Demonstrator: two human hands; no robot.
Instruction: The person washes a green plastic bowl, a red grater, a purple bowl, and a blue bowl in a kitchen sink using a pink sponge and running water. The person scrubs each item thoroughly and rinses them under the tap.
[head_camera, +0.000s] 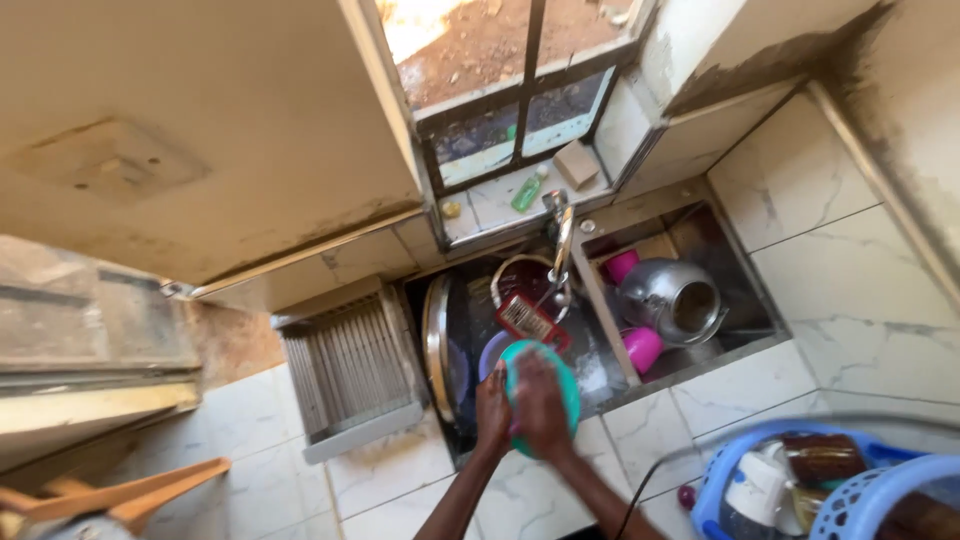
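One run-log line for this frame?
left hand: holds round teal plate | right hand: on plate | over steel sink

The sink is packed full. In the left basin, a big round metal tray leans on edge against the left wall. A red thing and a bowl sit under the tap, which hangs low over the middle. Both hands hold a teal plate over the front rim, blocking the way in from the front. The right basin holds a silver kettle with pink cups beside it, so little room is left there. The white tiled counter on the right lies open. A blue basket fills the near right corner.
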